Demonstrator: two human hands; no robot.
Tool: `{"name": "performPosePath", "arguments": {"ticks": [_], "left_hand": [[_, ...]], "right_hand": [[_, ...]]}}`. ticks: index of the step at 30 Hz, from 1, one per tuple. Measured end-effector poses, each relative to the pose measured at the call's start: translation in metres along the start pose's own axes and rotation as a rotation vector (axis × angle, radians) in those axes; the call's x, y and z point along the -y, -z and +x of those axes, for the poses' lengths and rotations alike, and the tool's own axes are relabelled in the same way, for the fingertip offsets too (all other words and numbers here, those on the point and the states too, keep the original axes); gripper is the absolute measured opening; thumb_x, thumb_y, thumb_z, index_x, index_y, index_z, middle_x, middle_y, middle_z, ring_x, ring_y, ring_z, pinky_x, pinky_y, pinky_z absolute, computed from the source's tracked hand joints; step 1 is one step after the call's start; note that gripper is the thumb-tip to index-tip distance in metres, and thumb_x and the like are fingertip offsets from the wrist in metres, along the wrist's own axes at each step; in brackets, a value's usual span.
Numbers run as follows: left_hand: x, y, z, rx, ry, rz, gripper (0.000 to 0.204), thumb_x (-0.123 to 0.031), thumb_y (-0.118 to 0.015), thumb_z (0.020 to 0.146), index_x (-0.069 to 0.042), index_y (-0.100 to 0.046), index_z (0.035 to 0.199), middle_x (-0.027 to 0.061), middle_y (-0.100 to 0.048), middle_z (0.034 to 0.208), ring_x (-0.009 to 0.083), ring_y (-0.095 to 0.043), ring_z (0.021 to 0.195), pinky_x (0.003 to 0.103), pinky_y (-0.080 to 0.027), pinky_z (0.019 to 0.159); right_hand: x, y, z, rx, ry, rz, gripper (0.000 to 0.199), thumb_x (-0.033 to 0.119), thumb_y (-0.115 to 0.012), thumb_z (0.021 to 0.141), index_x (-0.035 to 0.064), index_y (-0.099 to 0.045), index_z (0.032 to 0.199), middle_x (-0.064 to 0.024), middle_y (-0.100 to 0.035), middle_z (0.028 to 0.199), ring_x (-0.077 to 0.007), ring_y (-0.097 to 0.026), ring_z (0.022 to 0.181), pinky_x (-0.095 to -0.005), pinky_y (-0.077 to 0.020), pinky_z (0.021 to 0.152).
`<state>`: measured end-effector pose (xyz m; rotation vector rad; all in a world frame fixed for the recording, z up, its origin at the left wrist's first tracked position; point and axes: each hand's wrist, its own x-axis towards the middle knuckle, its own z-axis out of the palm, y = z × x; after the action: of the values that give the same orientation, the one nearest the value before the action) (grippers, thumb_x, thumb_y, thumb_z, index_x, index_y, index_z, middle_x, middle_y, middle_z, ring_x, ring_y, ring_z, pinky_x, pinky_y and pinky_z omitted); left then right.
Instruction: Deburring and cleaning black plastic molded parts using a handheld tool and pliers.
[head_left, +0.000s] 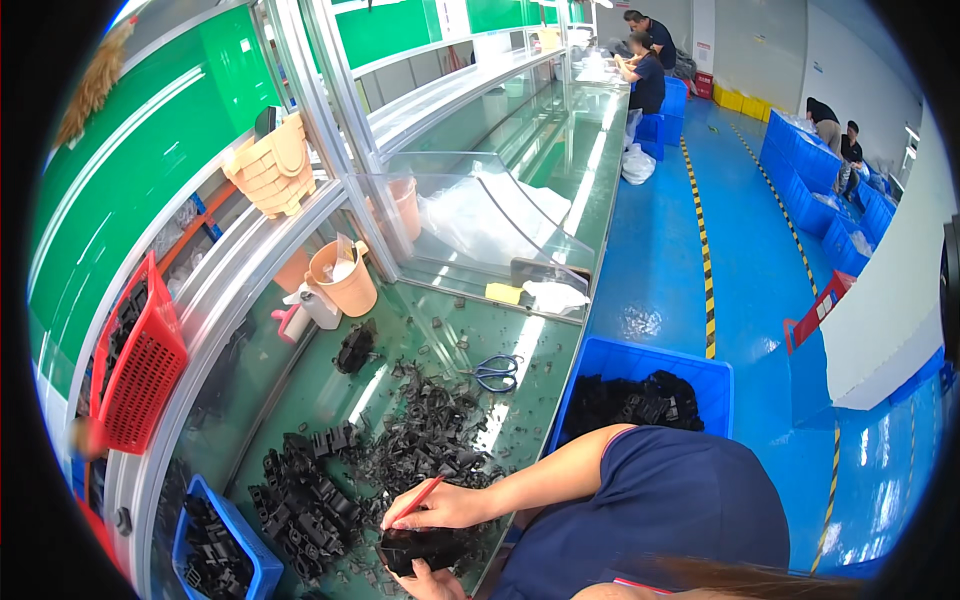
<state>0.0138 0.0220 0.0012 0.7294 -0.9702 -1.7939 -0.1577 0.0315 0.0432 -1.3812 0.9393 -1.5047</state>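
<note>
My right hand (442, 506) is closed around a slim red pen-like tool (418, 500), its tip too small to make out. Just below, my left hand (432, 581), partly cut off by the lower edge, grips a dark, glossy black plastic part (428, 550) with the thumb on its near edge. The tool hand rests at the part's upper edge. Beside both hands spreads a heap of black plastic scraps (435, 425), and to its left lies a pile of black moulded parts (300, 500).
Blue-handled scissors (495, 374) lie on the green table (420, 315). A blue bin (190, 570) of black parts stands lower left, a red basket (145, 370) above it. A larger blue crate (715, 380) is at the table's right. Beige pots (342, 280) stand farther back; people work beyond.
</note>
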Motion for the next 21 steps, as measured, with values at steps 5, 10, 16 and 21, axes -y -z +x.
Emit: {"name": "performPosePath", "arguments": {"ticks": [5,10,16,21], "left_hand": [[0.002,0.001,0.001,0.001,-0.015,0.008,0.048,-0.014,-0.062,0.085,-0.004,-0.039,0.126,0.0108,-0.052,0.116,0.0224,-0.055,0.098,0.035,-0.048,0.08],[0.015,0.019,0.011,0.044,-0.03,-0.034,0.06,-0.018,-0.068,0.08,-0.004,-0.036,0.13,0.0116,-0.049,0.12,0.0242,-0.053,0.105,0.036,-0.046,0.088],[0.007,0.009,0.003,0.033,-0.049,0.036,0.052,-0.021,-0.063,0.085,-0.004,-0.038,0.127,0.0108,-0.051,0.117,0.0225,-0.055,0.096,0.035,-0.048,0.077],[0.001,-0.001,-0.001,0.004,-0.008,0.051,0.049,-0.018,-0.062,0.085,-0.004,-0.038,0.126,0.0108,-0.052,0.114,0.0222,-0.056,0.092,0.033,-0.049,0.07]], "right_hand": [[0.006,0.001,0.0,0.022,-0.096,0.036,0.025,0.022,-0.055,0.09,0.0009,-0.061,0.104,-0.0074,-0.063,0.1,-0.0151,-0.058,0.091,-0.0294,-0.0441,0.082],[0.006,0.0,0.0,0.021,-0.056,0.02,0.025,0.021,-0.055,0.09,0.0004,-0.061,0.104,-0.0077,-0.063,0.099,-0.0153,-0.058,0.092,-0.0293,-0.0442,0.081],[0.002,0.0,0.0,0.017,-0.032,0.003,0.025,0.021,-0.055,0.09,0.0002,-0.061,0.104,-0.008,-0.063,0.1,-0.0161,-0.058,0.093,-0.0294,-0.0442,0.083],[0.0,0.003,-0.001,0.019,-0.024,-0.005,0.025,0.02,-0.055,0.09,-0.0001,-0.061,0.104,-0.0085,-0.063,0.101,-0.0166,-0.058,0.096,-0.0295,-0.0436,0.086]]}}
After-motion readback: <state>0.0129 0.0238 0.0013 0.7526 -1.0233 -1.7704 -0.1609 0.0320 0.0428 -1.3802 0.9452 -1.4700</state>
